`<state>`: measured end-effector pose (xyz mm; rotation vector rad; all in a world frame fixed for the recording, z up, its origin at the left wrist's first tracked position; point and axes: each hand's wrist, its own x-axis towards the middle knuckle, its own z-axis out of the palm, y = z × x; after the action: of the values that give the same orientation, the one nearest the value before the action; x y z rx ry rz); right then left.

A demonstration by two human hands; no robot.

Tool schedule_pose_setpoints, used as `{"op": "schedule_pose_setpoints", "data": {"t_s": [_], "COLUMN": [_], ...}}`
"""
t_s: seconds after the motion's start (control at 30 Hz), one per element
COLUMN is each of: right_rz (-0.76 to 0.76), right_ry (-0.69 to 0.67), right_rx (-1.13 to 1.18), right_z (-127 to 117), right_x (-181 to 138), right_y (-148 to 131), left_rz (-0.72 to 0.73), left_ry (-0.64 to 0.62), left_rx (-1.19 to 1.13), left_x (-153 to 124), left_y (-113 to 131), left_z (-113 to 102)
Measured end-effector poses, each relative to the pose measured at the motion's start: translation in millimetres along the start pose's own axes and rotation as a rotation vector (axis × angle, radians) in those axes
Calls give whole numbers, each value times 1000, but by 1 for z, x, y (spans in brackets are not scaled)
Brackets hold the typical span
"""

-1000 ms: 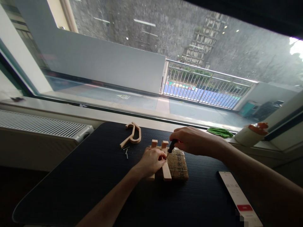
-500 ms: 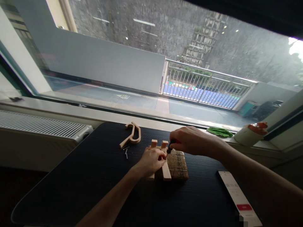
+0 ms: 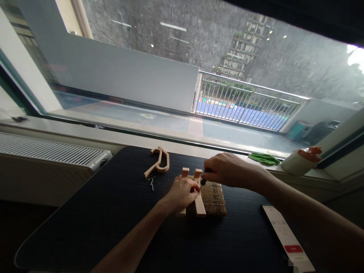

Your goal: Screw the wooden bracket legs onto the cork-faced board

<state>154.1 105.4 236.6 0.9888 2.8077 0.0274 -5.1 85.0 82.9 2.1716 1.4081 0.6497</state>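
On the black table (image 3: pixel 108 212) lies a small wooden assembly (image 3: pixel 199 203) of light slats over a brown slatted block (image 3: pixel 214 197). My left hand (image 3: pixel 182 193) rests on the slats with its fingers closed, pinching at a spot I cannot make out. My right hand (image 3: pixel 230 170) is closed round a black-handled screwdriver (image 3: pixel 204 179), whose tip points down at the slat right beside my left fingertips.
A curved wooden piece (image 3: pixel 158 161) and a few small screws (image 3: pixel 152 184) lie to the left of the assembly. A phone (image 3: pixel 287 237) with a lit screen sits at the right. A radiator (image 3: pixel 51 151), a green cloth (image 3: pixel 263 158) and a cup (image 3: pixel 298 161) line the window sill.
My right hand has turned slightly on the screwdriver and sunk a little lower over the slat. The left hand and the assembly have stayed put.
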Motion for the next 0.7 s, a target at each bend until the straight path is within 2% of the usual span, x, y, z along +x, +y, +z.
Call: {"op": "schedule_pose_setpoints", "data": {"t_s": [0.1, 0.23, 0.53, 0.7], "right_rz": [-3, -93, -10, -108], "right_ry": [9, -4, 30, 4], "right_rx": [19, 151, -28, 85], "right_z": [0, -4, 1, -3], "right_x": [-1, -2, 2, -1], "right_y": [-1, 3, -3, -1], "left_rz": [1, 12, 20, 29], "left_ry": [-3, -5, 2, 5], "left_rx": [-3, -14, -17, -9], "left_x": [0, 0, 0, -1], "left_y": [0, 0, -2, -1], "left_z": [0, -1, 1, 0]}}
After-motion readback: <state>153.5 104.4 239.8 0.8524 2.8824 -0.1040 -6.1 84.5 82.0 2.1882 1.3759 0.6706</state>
